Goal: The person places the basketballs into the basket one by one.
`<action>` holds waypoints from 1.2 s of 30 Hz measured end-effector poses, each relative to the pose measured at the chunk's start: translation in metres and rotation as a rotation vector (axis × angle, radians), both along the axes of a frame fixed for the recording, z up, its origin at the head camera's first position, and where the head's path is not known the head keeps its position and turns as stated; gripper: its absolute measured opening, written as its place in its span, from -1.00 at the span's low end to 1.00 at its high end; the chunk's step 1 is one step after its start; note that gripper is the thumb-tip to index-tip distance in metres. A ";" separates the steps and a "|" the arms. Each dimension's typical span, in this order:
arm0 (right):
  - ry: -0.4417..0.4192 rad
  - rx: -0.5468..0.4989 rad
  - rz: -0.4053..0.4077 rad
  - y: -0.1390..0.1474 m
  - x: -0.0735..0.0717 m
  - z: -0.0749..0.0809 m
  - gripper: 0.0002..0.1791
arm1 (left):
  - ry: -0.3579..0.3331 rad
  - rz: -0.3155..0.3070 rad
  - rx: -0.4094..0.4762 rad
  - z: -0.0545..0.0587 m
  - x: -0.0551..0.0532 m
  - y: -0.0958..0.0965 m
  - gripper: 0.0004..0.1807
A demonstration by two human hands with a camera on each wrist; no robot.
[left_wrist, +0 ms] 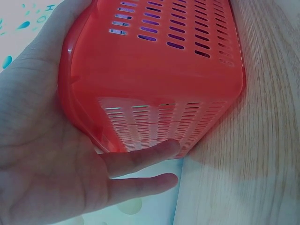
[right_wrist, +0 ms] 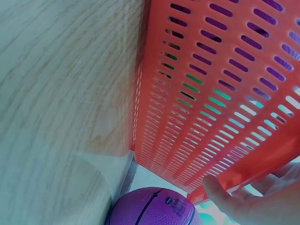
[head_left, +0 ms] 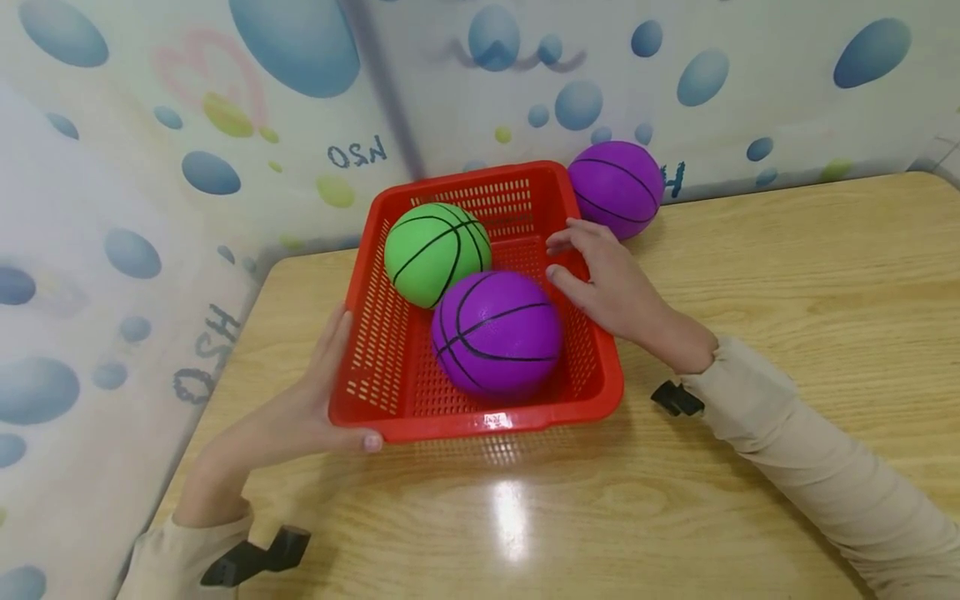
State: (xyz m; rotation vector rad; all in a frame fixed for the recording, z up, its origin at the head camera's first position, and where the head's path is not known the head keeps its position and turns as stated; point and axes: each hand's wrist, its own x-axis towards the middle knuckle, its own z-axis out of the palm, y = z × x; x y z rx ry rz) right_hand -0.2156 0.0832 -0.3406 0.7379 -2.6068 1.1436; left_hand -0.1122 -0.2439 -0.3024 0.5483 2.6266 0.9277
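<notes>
A red slotted plastic basket point(head_left: 480, 425) stands on the table. Inside it sit a green ball point(head_left: 427, 250) with black basketball lines and, nearer the front, a purple ball point(head_left: 498, 333) of the same kind. My left hand point(head_left: 307, 417) rests at the basket's front left corner, its thumb along the front rim. In the left wrist view, two fingers point(left_wrist: 150, 154) lie straight beside the outer wall. Over the right rim reaches my right hand point(head_left: 607, 283), fingers relaxed and empty, thumb apart from the fingers. One fingertip point(right_wrist: 213, 185) shows outside the wall in the right wrist view.
A second purple ball point(head_left: 618, 187) sits outside the basket, by its back right corner and close to the wall. The patterned wall point(head_left: 435, 83) borders the wooden table point(head_left: 787, 292) at the back and left. Black straps point(head_left: 255, 558) hang at both cuffs.
</notes>
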 end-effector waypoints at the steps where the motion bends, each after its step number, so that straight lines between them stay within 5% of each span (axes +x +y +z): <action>1: 0.000 -0.001 -0.001 0.000 0.000 0.000 -0.64 | 0.004 0.001 -0.007 -0.002 -0.001 -0.002 0.29; 7: -0.003 -0.008 -0.005 0.000 -0.001 0.000 -0.64 | 0.044 -0.002 -0.057 -0.014 -0.006 -0.010 0.32; 19: -0.006 -0.020 0.002 0.000 -0.002 -0.002 -0.67 | -0.014 0.011 -0.026 0.007 0.004 0.006 0.27; 31: -0.021 -0.032 0.009 0.001 -0.001 -0.003 -0.69 | 0.039 -0.004 -0.060 -0.014 -0.007 -0.010 0.32; 36: -0.025 -0.027 0.007 0.001 -0.001 -0.001 -0.69 | 0.024 0.001 -0.050 -0.005 -0.002 -0.004 0.29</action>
